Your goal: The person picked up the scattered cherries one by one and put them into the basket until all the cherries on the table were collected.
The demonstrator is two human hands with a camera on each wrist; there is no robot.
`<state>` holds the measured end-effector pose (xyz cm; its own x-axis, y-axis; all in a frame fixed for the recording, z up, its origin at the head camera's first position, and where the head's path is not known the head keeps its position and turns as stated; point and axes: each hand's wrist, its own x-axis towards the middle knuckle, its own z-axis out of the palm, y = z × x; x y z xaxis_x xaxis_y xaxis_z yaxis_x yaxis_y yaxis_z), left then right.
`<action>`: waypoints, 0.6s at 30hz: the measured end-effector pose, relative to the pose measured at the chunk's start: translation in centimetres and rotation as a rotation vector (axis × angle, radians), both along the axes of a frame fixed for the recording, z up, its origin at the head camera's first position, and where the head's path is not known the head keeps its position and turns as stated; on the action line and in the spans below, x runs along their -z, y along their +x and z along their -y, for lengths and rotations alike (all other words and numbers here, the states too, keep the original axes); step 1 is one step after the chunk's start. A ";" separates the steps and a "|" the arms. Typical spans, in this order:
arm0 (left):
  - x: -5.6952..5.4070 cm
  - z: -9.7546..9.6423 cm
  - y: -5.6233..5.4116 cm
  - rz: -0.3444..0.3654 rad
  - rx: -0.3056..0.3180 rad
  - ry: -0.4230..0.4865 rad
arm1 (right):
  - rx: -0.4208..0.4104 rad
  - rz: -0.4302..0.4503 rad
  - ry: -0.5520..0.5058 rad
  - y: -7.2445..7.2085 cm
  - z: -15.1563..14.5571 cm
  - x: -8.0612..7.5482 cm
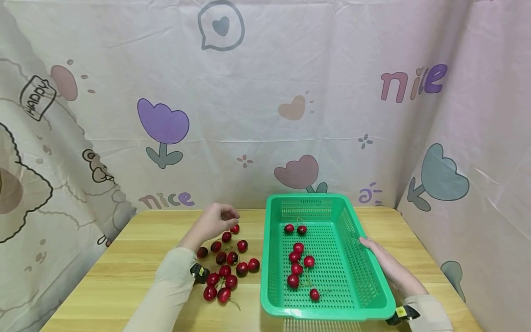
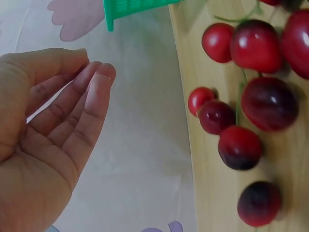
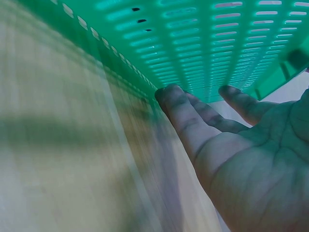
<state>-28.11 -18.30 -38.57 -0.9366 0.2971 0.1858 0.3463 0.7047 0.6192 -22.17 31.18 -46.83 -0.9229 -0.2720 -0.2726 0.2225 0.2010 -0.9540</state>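
Observation:
My left hand (image 1: 213, 223) hovers over the far end of a loose group of red cherries (image 1: 231, 281) on the table. Its thumb and fingers bend loosely towards each other, and the left wrist view shows nothing between the fingertips (image 2: 107, 72). To the right stands a green plastic basket (image 1: 268, 258) with slotted walls, holding several cherries (image 1: 293, 281) on its perforated bottom. My right hand (image 1: 392, 267) is at the basket's right side, touching it near the rim. In the right wrist view its extended fingers (image 3: 186, 113) rest against the outside of the slotted wall.
The wooden table (image 1: 112, 276) carries the cherries and basket. Behind it hangs a pale printed cloth (image 1: 249, 115), which also runs along both sides. Some cherries, such as a dark one (image 2: 259, 204), have green stems nearby.

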 end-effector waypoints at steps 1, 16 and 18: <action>0.1 0.3 0.1 0.004 0.000 0.000 | -0.004 -0.001 -0.003 0.0 0.0 0.0; 1.3 3.7 2.0 0.047 -0.024 0.002 | -0.072 0.005 -0.079 0.2 -0.1 -0.2; 1.6 4.3 2.4 0.051 -0.039 0.007 | -0.093 0.007 -0.099 0.1 -0.1 -0.2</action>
<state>-25.74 -22.58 -40.13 -0.9557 0.2593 0.1395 0.2869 0.7129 0.6399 -22.06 31.32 -46.59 -0.8909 -0.3818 -0.2461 0.2137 0.1257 -0.9688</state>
